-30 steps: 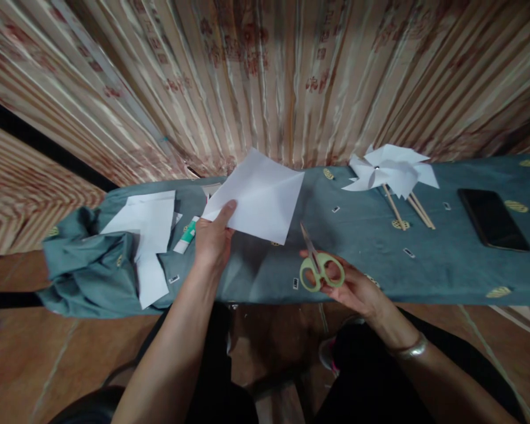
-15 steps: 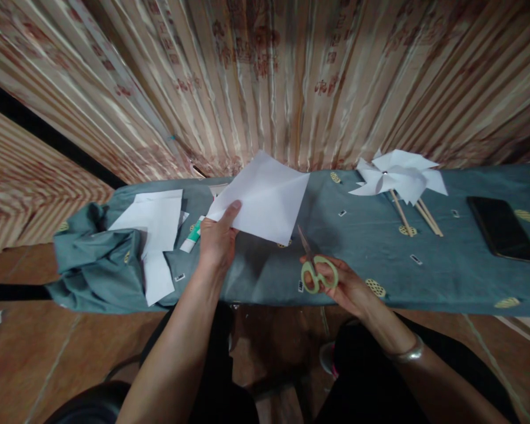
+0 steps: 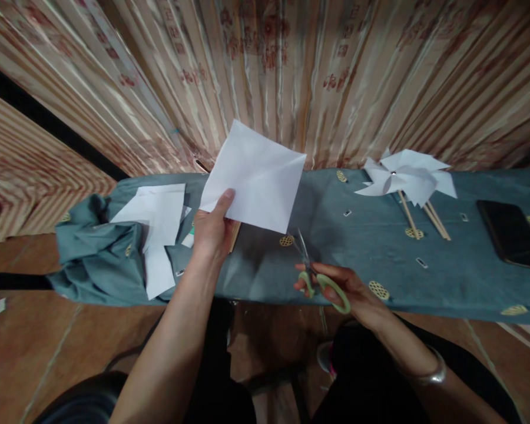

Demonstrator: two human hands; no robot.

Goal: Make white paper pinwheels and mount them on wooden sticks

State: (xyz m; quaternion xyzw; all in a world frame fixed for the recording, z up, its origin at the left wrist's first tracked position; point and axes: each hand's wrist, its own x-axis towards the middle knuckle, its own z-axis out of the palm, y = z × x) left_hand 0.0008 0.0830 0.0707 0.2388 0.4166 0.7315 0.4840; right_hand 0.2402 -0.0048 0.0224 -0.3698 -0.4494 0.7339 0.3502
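A square sheet of white paper point(image 3: 258, 176) with faint diagonal creases is raised above the table, pinched at its lower left edge by my left hand point(image 3: 212, 232), thumb on top. My right hand point(image 3: 335, 285) has its fingers in the green handles of a pair of scissors point(image 3: 308, 268). The blades are parted and point up toward the paper's lower corner, apart from it. Partly covered by my left hand are a green and white glue stick point(image 3: 188, 237) and some thin wooden sticks point(image 3: 235, 237).
White paper pieces point(image 3: 159, 221) lie at the left by the bunched tablecloth point(image 3: 97, 253). White paper pinwheels point(image 3: 408, 174) on wooden sticks lie at the right, beside a black phone point(image 3: 510, 232). A pleated curtain point(image 3: 274, 76) hangs behind the table.
The scissors have opened in my right hand. My left hand has raised the paper slightly and turned it, bringing the wooden sticks beneath into view.
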